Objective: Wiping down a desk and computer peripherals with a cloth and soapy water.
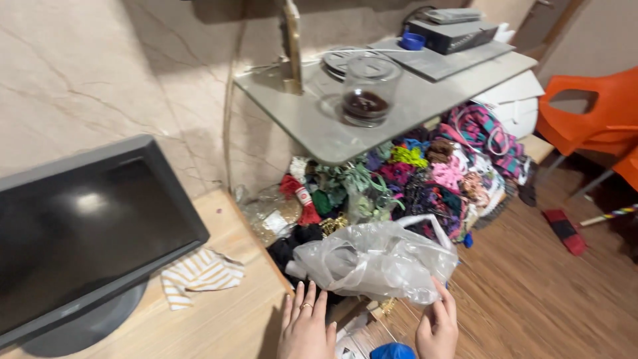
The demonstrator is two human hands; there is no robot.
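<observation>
A crumpled clear plastic bag (375, 259) lies at the edge of a wooden table (219, 319), in front of a heap of colourful fabric and yarn (425, 173). My left hand (307, 329), with a ring on one finger, reaches up with fingers spread, its tips just below the bag's left side. My right hand (437, 326) touches the bag's lower right corner with its fingertips. Neither hand grips the bag firmly. A blue object (392, 351) shows between my wrists at the bottom edge.
A dark flat monitor (86, 233) stands on the table at left, a striped cloth (199, 274) beside it. A glass shelf (312, 123) above holds a glass jar (367, 90) and a black box (452, 33). An orange plastic chair (591, 110) stands at right on wooden flooring.
</observation>
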